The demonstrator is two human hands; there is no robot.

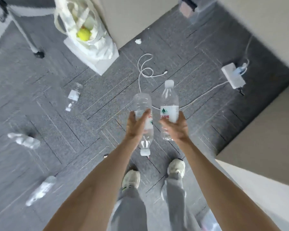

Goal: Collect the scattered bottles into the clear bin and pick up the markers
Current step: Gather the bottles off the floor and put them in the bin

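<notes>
Left hand (135, 125) clasping a cap-down water bottle (143, 104), right hand (177, 129) clasping a cap-up bottle (169, 100); nearest loose bottle (73, 96) on carpet (90, 124), well left of the left hand, long axis front-to-back.

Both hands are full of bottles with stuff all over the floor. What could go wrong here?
The white cable loops across the carpet ahead of the feet: a trip hazard. The left hand and right hand each grip a bottle, so reaching for a floor bottle might mean dropping one.
</notes>
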